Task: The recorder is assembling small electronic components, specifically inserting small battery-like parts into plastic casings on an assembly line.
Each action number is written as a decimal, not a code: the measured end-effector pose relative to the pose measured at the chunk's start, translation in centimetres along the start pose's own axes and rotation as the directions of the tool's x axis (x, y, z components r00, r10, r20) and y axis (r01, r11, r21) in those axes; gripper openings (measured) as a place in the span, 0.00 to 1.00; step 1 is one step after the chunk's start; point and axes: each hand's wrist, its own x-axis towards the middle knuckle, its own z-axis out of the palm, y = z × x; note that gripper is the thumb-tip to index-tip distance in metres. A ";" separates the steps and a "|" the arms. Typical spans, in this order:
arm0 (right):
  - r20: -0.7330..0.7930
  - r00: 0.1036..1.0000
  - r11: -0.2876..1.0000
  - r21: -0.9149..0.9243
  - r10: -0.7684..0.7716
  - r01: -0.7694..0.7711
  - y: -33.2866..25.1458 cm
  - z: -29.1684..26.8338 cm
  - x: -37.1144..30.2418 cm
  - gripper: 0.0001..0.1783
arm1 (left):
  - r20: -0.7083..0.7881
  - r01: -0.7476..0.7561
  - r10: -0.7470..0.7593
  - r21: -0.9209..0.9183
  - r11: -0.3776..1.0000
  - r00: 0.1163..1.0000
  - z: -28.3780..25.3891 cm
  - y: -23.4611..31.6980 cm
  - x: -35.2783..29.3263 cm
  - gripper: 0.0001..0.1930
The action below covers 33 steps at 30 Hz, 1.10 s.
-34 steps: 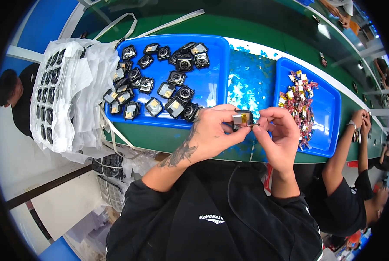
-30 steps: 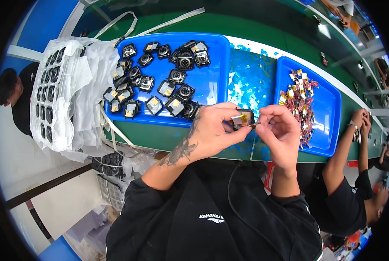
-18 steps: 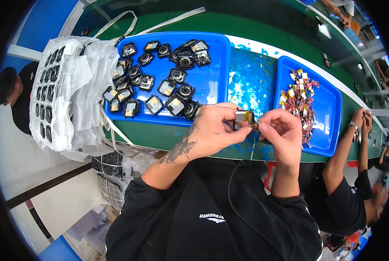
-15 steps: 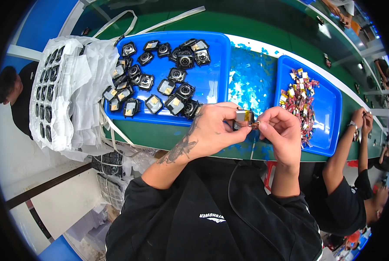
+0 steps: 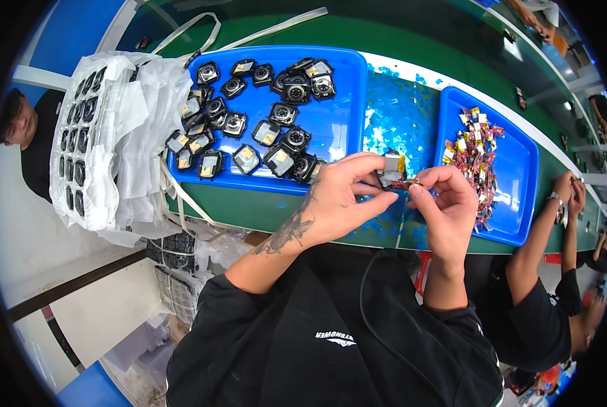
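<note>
Between thumb and fingers, my left hand [image 5: 337,200] grips a small black smartwatch case, whose dark edge is partly hidden by the fingers. A silver battery [image 5: 394,163] with a yellow end shows at the case. From it a thin reddish-brown flex strip [image 5: 402,184] runs toward my right hand [image 5: 446,207]. My right thumb and forefinger are pinched at that strip's end. Left of my hands, several black watch cases [image 5: 297,139] lie in a big blue tray [image 5: 341,74]. To the right, a smaller blue tray [image 5: 520,163] holds a heap of small reddish parts with yellow and white patches [image 5: 476,156].
Blue film scraps [image 5: 395,115] cover the green bench between the trays. At the left stands a tall stack of white packing sheets with watch cases [image 5: 80,136]. White strapping [image 5: 269,30] lies behind the big tray. A co-worker's arms [image 5: 541,217] are close by on the right.
My left thumb has moved down off the case's edge, so more of the battery and strip shows. My right hand stays pinched at the strip. The whole view has shifted slightly.
</note>
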 end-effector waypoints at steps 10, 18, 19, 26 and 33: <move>-0.069 0.996 0.996 -0.076 -0.051 0.046 1.1 1.0 0.1 0.08 | 0.004 0.043 -0.043 -0.085 0.995 0.999 0.1 -0.1 -0.1 0.17; -0.163 0.935 0.928 -0.262 -0.314 0.266 3.5 2.0 -0.4 0.10 | -0.025 -0.026 0.026 -0.022 0.999 0.999 0.6 0.2 0.1 0.17; -0.142 0.932 0.911 -0.302 -0.334 0.280 3.5 1.9 -0.5 0.12 | -0.024 -0.028 0.028 -0.023 0.999 0.999 0.6 0.1 0.1 0.17; -0.039 0.999 1.000 -0.020 -0.006 0.005 1.2 1.5 0.2 0.25 | -0.049 -0.002 -0.004 -0.135 0.991 0.999 0.9 0.2 0.0 0.26; -0.048 0.993 0.981 -0.170 -0.105 0.095 1.9 2.0 0.6 0.24 | -0.076 -0.067 0.058 -0.114 0.991 0.995 0.7 -1.0 0.1 0.23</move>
